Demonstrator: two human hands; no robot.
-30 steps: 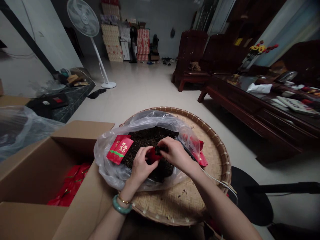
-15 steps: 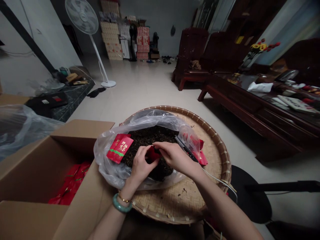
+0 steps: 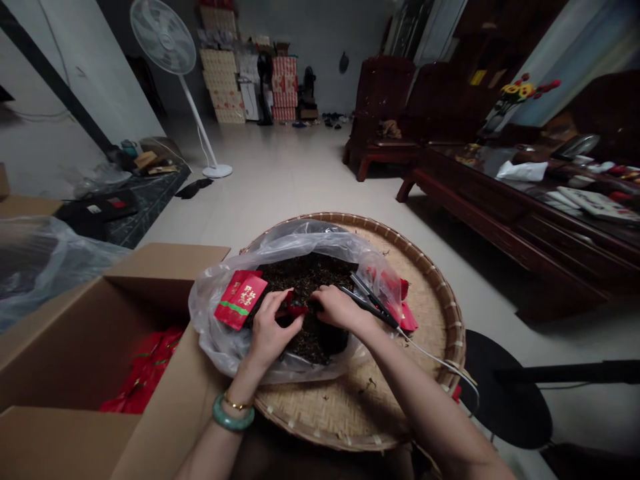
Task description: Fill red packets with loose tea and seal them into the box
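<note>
My left hand (image 3: 270,330) is closed round a small red packet (image 3: 296,311), its mouth held open between thumb and fingers. Just right of it, my right hand (image 3: 340,308) reaches down with curled fingertips among the dark dried tea leaves (image 3: 307,270); how much they grip is hidden. The leaves fill a clear plastic bag (image 3: 215,347) with its top folded open. Two flat red packets (image 3: 243,298) with gold characters and a green band lie on its left side. Beside my right wrist rests a black hand-held clamp tool (image 3: 373,300) with a white cord.
The bag sits on a round woven bamboo tray (image 3: 350,413) with scattered leaf bits. At left stands an open cardboard box (image 3: 165,260) with several red packets (image 3: 145,367) inside. More red packets (image 3: 407,317) lie right of the bag. A black round base (image 3: 505,393) is beside the tray.
My right hand has moved off the packet's mouth and down to the right, onto the leaves. My left hand has shifted slightly left with the packet.
</note>
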